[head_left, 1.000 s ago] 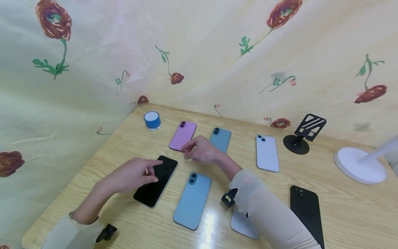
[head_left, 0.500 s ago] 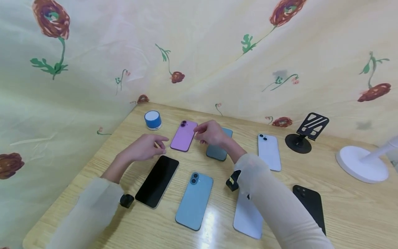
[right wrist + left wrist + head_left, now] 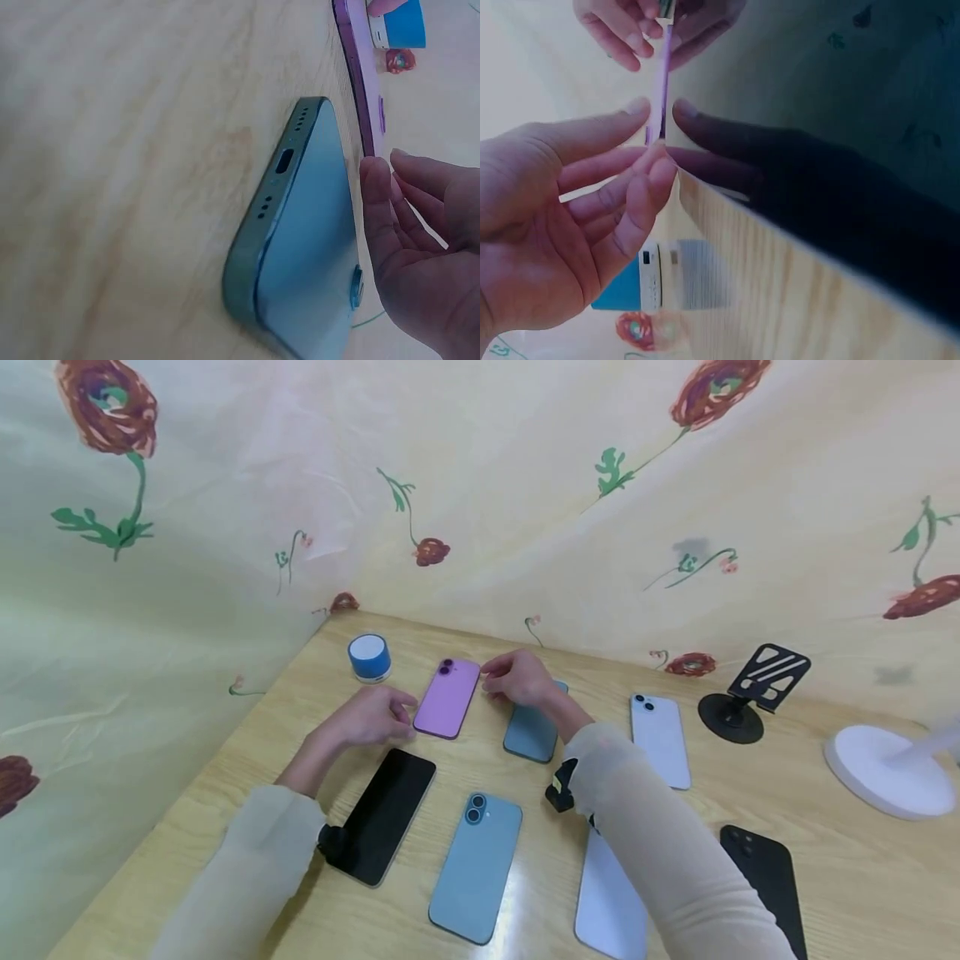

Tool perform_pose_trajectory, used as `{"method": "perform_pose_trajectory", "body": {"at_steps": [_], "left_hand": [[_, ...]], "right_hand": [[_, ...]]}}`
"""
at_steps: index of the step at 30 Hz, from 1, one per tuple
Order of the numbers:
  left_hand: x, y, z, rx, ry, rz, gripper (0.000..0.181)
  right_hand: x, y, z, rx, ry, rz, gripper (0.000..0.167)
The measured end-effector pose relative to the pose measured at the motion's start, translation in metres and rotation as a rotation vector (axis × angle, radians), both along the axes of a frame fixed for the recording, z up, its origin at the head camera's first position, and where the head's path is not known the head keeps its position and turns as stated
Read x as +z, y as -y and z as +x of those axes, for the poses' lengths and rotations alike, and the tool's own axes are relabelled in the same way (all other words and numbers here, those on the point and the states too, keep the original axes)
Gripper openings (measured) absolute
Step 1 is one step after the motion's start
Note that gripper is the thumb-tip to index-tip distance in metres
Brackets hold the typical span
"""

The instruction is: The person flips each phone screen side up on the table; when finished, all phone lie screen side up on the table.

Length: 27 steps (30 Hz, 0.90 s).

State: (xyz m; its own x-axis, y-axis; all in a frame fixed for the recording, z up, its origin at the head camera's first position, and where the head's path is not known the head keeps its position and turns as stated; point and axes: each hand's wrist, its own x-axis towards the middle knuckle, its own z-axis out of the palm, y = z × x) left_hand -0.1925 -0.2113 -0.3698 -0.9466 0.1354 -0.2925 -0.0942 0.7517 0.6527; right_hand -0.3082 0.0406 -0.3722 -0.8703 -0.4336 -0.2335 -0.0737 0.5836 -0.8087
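Note:
A purple phone (image 3: pixel 447 700) lies back-up near the far side. My left hand (image 3: pixel 366 716) is at its lower left edge, fingers slightly bent. At its upper right edge is my right hand (image 3: pixel 522 678), thumb and forefinger close together, the forearm over part of a blue phone (image 3: pixel 532 733). In the left wrist view, fingertips of the left hand (image 3: pixel 566 210) meet the thin side of the purple phone (image 3: pixel 658 101). From the right wrist, the right hand (image 3: pixel 431 232) has its fingertips at one end of the purple phone (image 3: pixel 361 67); firm contact is unclear.
Nearer lie a black-screened phone (image 3: pixel 386 814) and a larger blue phone (image 3: pixel 476 868). A blue speaker-like cylinder (image 3: pixel 369 658) stands at the far left. Rightward are white phones (image 3: pixel 660 739), a black phone (image 3: pixel 765 877), a black stand (image 3: pixel 731 718) and a white round base (image 3: pixel 888 772).
The left hand has moved from over the black-screened phone up to the purple phone's left edge. The right hand has shifted up and right, from the purple phone's lower end to its upper right edge.

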Motion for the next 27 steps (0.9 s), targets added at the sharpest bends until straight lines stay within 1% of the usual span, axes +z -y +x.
{"method": "perform_pose_trajectory", "body": {"at_steps": [4, 8, 10, 12, 17, 22, 27], "left_hand": [[-0.001, 0.000, -0.002, 0.017, 0.018, 0.010, 0.057], [-0.001, -0.001, -0.003, 0.017, 0.014, 0.012, 0.058], [-0.001, -0.002, -0.005, 0.007, 0.009, 0.005, 0.059], [0.000, -0.003, -0.007, -0.001, 0.006, -0.008, 0.059], [0.002, -0.007, -0.008, -0.011, 0.000, -0.048, 0.059], [0.000, -0.010, -0.010, -0.008, -0.001, -0.075, 0.060], [-0.001, -0.015, -0.013, -0.017, -0.006, -0.120, 0.059]], "right_hand": [[-0.004, 0.006, -0.007, -0.013, 0.012, -0.012, 0.031], [-0.007, 0.010, -0.013, -0.026, 0.020, -0.017, 0.033], [-0.008, 0.012, -0.016, -0.028, 0.019, -0.017, 0.033], [-0.009, 0.013, -0.019, -0.030, 0.021, -0.017, 0.033], [-0.012, 0.013, -0.021, -0.020, 0.018, -0.006, 0.031], [-0.011, 0.014, -0.022, 0.000, 0.013, 0.010, 0.032], [-0.011, 0.015, -0.025, 0.023, -0.001, 0.033, 0.032]]}}
